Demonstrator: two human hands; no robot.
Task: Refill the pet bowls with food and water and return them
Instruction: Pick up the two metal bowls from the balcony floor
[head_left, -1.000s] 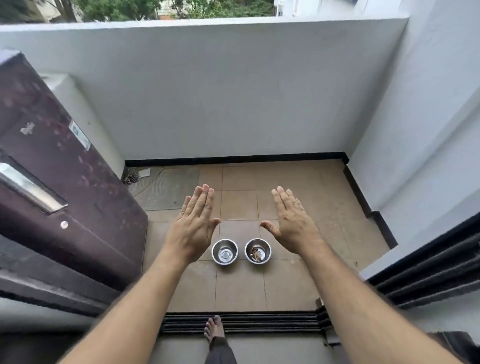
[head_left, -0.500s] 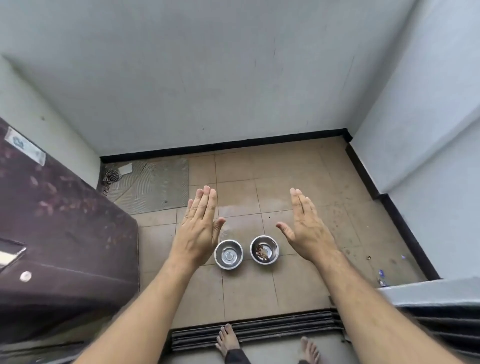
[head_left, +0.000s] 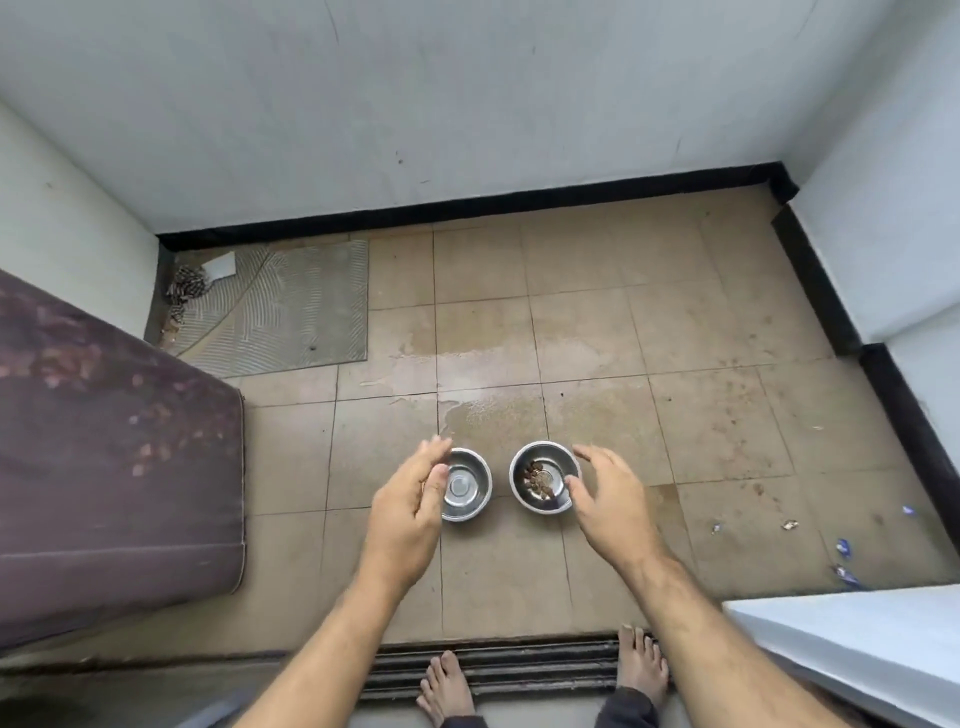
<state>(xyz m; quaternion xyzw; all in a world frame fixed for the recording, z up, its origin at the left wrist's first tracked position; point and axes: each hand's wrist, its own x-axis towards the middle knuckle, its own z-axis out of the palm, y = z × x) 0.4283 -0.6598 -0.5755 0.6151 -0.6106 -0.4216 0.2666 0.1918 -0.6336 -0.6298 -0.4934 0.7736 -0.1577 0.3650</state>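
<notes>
Two small steel pet bowls stand side by side on the tan balcony tiles. The left bowl (head_left: 467, 483) looks empty. The right bowl (head_left: 543, 477) holds a few brown kibble pieces. My left hand (head_left: 410, 512) hovers over the left bowl's left rim, fingers relaxed and slightly bent, holding nothing. My right hand (head_left: 608, 499) hovers at the right bowl's right rim, fingers spread and loosely curved, also holding nothing. I cannot tell whether either hand touches a bowl.
A wet patch (head_left: 483, 374) spreads on the tiles behind the bowls. A grey mat (head_left: 280, 306) lies at the back left. A dark purple door (head_left: 104, 457) stands open on the left. My bare feet are at the sliding track (head_left: 498, 670). White walls enclose the balcony.
The view has tilted down and moved closer to the floor. Both hands have dropped from raised, flat palms toward the bowls, their fingers now relaxed beside the rims.
</notes>
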